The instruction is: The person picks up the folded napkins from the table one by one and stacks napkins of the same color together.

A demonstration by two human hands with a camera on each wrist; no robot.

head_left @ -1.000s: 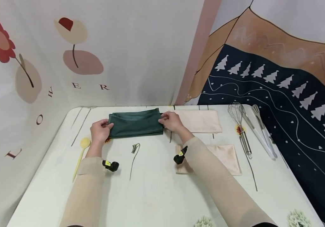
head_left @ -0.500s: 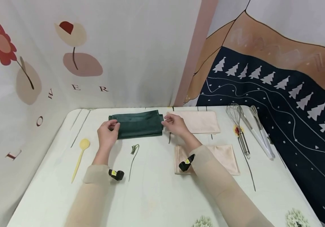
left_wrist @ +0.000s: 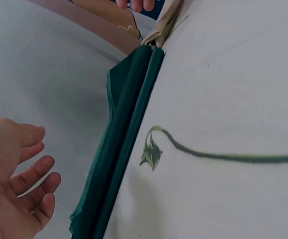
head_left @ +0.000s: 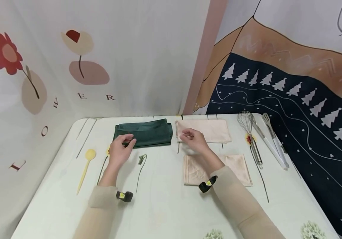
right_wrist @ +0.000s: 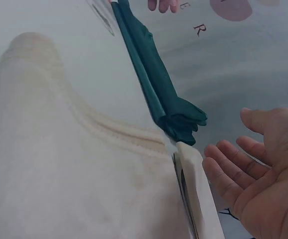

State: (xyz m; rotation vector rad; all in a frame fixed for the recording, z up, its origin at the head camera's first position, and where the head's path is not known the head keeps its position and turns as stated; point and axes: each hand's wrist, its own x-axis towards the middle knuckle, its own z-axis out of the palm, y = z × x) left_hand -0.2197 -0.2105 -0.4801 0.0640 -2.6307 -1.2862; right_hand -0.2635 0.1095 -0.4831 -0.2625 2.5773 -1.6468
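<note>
A folded dark green cloth (head_left: 150, 132) lies near the back edge of the table, its folded layers showing as a thick edge in the left wrist view. My left hand (head_left: 121, 151) hovers over its front left corner, fingers relaxed and holding nothing. In the left wrist view that hand (left_wrist: 22, 184) appears apart from the cloth. My right hand (head_left: 197, 141) is above the front of the back pale pink folded cloth (head_left: 215, 129), with loosely bent fingers and nothing in them. A second pale pink folded cloth (head_left: 233, 169) lies nearer, partly hidden under my right forearm.
At the far left lies a yellow spoon (head_left: 86, 166). A whisk (head_left: 251, 136) and two long white-handled utensils, one of them a slotted turner (head_left: 275, 139), lie along the right side. Flower stems are printed on the white tablecloth (head_left: 159, 205); patterned curtains hang behind.
Both hands have let go of the green cloth. My left hand has drawn right and toward me, my right hand right and toward me. The green cloth stays in about the same spot.
</note>
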